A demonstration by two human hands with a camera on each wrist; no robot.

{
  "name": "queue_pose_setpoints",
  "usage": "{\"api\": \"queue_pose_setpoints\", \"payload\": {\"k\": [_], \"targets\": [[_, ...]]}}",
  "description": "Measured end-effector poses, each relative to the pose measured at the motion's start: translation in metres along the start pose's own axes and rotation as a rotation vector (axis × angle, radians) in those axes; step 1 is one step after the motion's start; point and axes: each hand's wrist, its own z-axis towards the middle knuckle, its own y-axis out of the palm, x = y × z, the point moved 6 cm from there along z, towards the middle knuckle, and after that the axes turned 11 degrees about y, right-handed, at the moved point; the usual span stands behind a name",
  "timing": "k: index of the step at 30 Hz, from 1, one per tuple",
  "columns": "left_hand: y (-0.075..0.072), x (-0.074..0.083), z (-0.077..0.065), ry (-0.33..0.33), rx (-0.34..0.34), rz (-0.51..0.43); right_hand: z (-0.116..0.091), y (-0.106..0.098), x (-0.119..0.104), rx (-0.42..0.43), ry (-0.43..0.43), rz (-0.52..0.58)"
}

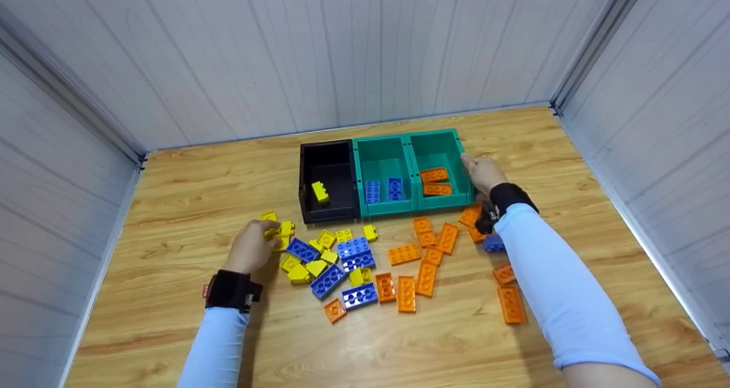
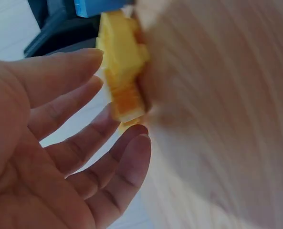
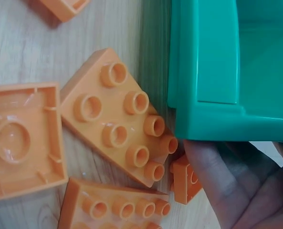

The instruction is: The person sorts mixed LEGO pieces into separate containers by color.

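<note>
In the head view my left hand (image 1: 251, 246) is at the left edge of the brick pile, beside several yellow bricks (image 1: 286, 228). Its fingers are spread and loosely bent in the left wrist view, fingertips close to a yellow brick (image 2: 120, 47), with no grip round it. My right hand (image 1: 483, 173) touches the outer right side of the right green bin (image 1: 465, 174), a fingertip at its rim. From the right wrist, fingers (image 3: 208, 167) lie against the green wall, partly hidden by it. That bin holds two orange bricks (image 1: 436, 189).
A black bin (image 1: 302, 177) with one yellow brick adjoins a middle green bin (image 1: 383, 207) with two blue bricks. Blue bricks (image 1: 328, 281) and orange bricks (image 1: 406, 294) lie scattered in front. More orange bricks (image 1: 511, 304) lie beneath the right forearm. Panel walls (image 1: 319, 51) enclose the table.
</note>
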Motion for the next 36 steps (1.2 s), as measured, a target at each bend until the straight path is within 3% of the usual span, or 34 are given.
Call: {"api": "queue_pose_setpoints", "payload": {"k": [8, 14, 19, 27, 36], "targets": [[-0.002, -0.002, 0.001, -0.019, -0.023, -0.016, -0.001, 0.001, 0.000, 0.000, 0.000, -0.020], [0.001, -0.001, -0.004, -0.058, -0.113, -0.051, 0.005, 0.002, 0.002, 0.010, -0.017, -0.010], [0.002, 0.005, -0.005, -0.046, -0.169, -0.074, 0.005, 0.002, 0.004, 0.010, -0.007, 0.014], [0.002, 0.004, -0.003, -0.036, -0.135, -0.085, 0.009, 0.002, 0.006, 0.013, -0.012, 0.006], [-0.003, 0.002, 0.001, -0.084, -0.092, -0.156, 0.008, 0.000, 0.008, 0.017, -0.003, 0.026]]}}
